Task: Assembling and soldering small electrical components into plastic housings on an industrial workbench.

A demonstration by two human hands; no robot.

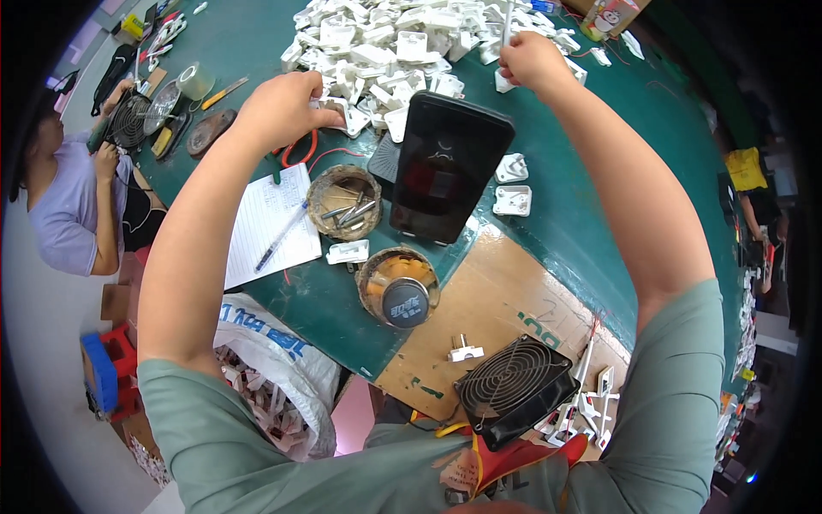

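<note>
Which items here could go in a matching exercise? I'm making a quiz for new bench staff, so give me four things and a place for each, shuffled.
Things:
1. pen
2. black fan
3. phone
4. white part

Places:
A. on the cardboard sheet, near the table edge
B. in the left hand
C. propped upright mid-table
D. lying on the lined paper

Pairs: 1-D, 2-A, 3-C, 4-B

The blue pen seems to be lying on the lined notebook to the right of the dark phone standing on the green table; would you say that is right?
Not quite. In the head view the blue pen does lie on the lined notebook, but both are to the left of the dark phone, not the right. The phone does stand on the green table.
</note>
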